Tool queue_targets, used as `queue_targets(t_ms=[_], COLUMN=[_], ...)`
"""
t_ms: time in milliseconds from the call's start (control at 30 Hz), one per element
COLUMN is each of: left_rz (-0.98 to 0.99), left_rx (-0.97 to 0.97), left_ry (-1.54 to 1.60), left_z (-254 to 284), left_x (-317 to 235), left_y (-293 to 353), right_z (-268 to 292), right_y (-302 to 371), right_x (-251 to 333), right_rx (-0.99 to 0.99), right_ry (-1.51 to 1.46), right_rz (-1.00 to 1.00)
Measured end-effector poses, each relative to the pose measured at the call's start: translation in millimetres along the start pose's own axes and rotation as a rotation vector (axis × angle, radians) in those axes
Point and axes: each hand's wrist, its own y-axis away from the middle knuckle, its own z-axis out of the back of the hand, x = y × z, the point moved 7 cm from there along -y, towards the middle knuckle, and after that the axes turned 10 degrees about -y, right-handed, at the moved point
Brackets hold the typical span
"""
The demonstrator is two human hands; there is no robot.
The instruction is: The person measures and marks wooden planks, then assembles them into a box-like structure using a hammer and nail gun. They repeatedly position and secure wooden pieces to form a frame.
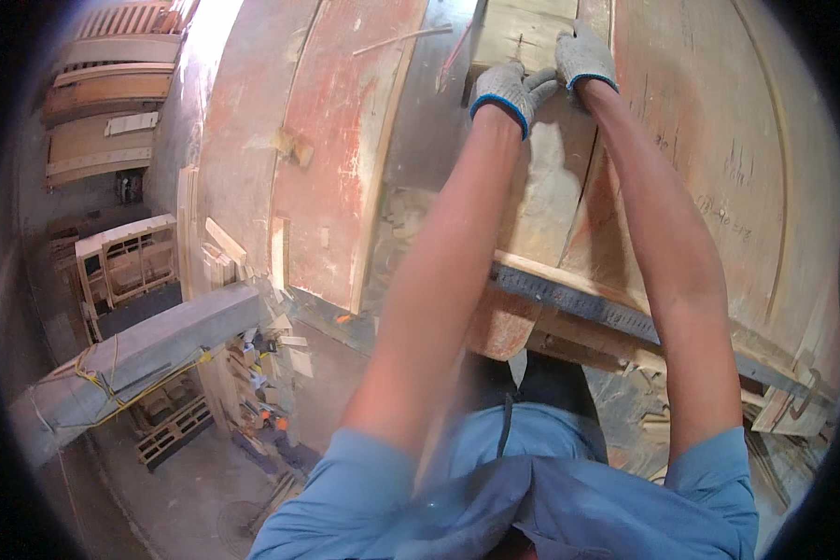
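Both of my hands wear pale knitted gloves with blue cuffs and reach to the far part of the bench. My left hand (513,93) is at the near end of a pale wooden board (506,42), its fingers bent against the board and its thumb pointing right. Just right of it, my right hand (588,58) grips the board's right edge. The fingertips are partly hidden. A dark cross-like mark shows on the board between the hands. Under my forearms lies another worn wooden board (543,201).
Large panels with reddish stains (331,159) lie to the left, a wide plywood sheet (709,149) to the right. A dark metal edge (569,297) runs along the bench front. At lower left are a grey beam (149,350) with yellow cord, wood scraps (224,243) and a wooden frame (126,261).
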Motion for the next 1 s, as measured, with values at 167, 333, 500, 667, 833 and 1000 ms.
queue_targets(t_ms=[167,333,500,667,833,1000], left_rz=[-0.070,-0.227,-0.704,-0.601,-0.474,-0.662], left_rx=[0.051,0.038,-0.054,-0.288,-0.285,-0.261], left_ry=[-0.153,-0.309,-0.927,-1.216,-1.365,-1.524], left_z=[-25.8,-17.1,19.7,101.9,133.4,163.8], left_x=[6.8,19.9,6.7,4.2,19.7,69.1], left_y=[20.5,126.6,287.0,467.3,621.2,717.9], right_z=[14.7,50.9,123.2,210.6,254.0,204.6], right_y=[-9.8,61.0,227.8,338.8,490.3,642.3], right_x=[-22.6,-42.4,-3.5,59.4,210.6,250.5], right_rx=[0.035,0.157,0.484,0.329,0.417,1.007], right_ry=[0.053,-0.059,-0.939,-0.475,-0.370,-0.208], right_rz=[0.094,0.152,-0.380,0.064,1.082,1.393])
